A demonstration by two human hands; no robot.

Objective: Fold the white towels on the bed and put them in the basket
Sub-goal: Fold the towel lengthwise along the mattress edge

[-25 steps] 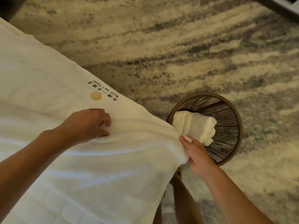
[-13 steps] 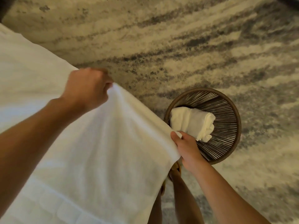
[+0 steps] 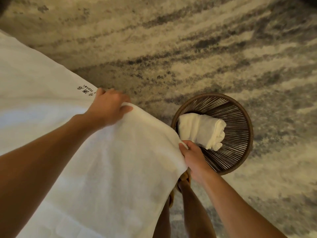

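Note:
A large white towel lies spread over the bed's near corner. My left hand grips its far edge, fingers curled over the hem, just right of black printed lettering on the white bed cover. My right hand pinches the towel's right corner, just left of a round dark woven basket on the floor. A folded white towel lies inside the basket, on its left side.
Grey and beige patterned carpet covers the floor beyond the bed and around the basket. My legs and sandalled feet stand between the bed corner and the basket.
My left hand lifted the towel's far edge off the bed, then came down and to the right with it, near the printed lettering. My right hand kept its pinch on the corner.

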